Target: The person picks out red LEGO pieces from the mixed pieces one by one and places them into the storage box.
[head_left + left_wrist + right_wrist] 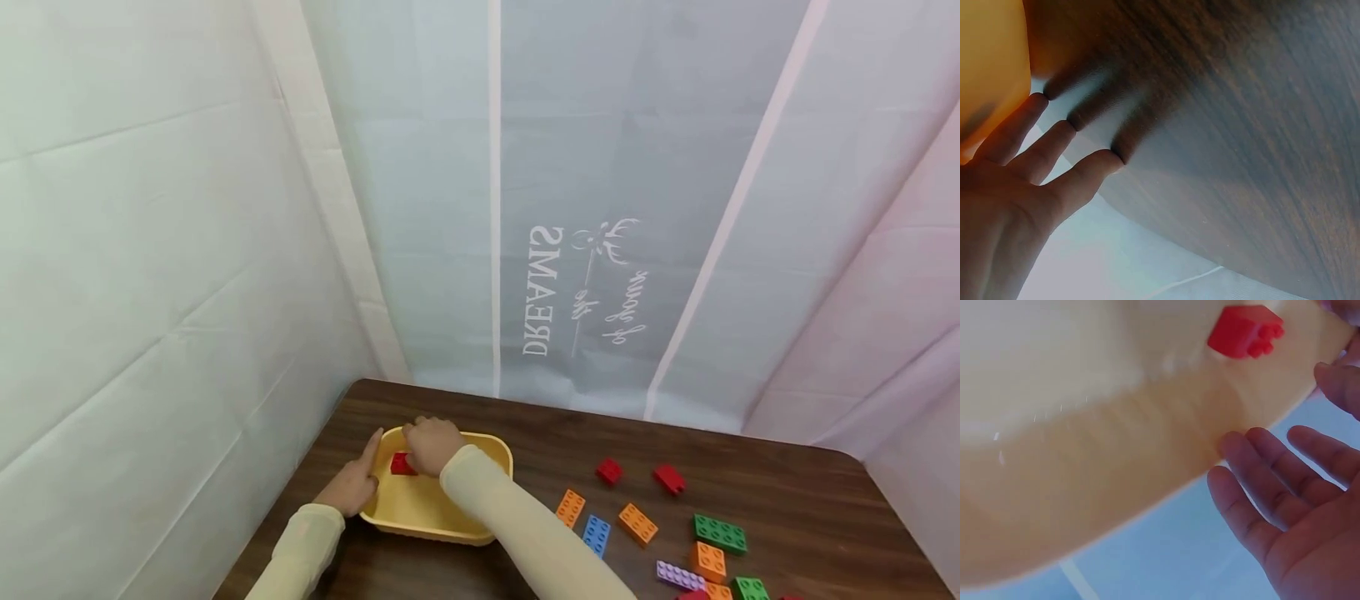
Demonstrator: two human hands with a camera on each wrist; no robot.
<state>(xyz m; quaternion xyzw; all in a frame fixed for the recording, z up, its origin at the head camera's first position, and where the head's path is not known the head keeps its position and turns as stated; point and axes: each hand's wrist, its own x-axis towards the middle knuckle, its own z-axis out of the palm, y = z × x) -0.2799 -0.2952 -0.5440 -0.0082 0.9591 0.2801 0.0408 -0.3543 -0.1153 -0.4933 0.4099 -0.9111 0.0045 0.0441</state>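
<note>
A yellow tray (427, 518) stands at the table's left, with a red toy brick (401, 464) inside near its left end. Along the tray's left rim lies my left hand (351, 486), index finger extended and thumb at the edge. Its other fingers (1044, 150) reach down to the tabletop outside the tray wall in the left wrist view. Over the tray's far side is my right hand (435, 446). The right wrist view shows its fingers (1275, 469) spread at the rim, holding nothing, apart from the red brick (1244, 331).
Loose toy bricks lie right of the tray: two red ones, one of them a small red brick (609, 472), a blue brick (596, 535), a green brick (720, 533), a purple brick (678, 575) and several orange ones. White sheeting (187, 250) hangs behind and left of the table.
</note>
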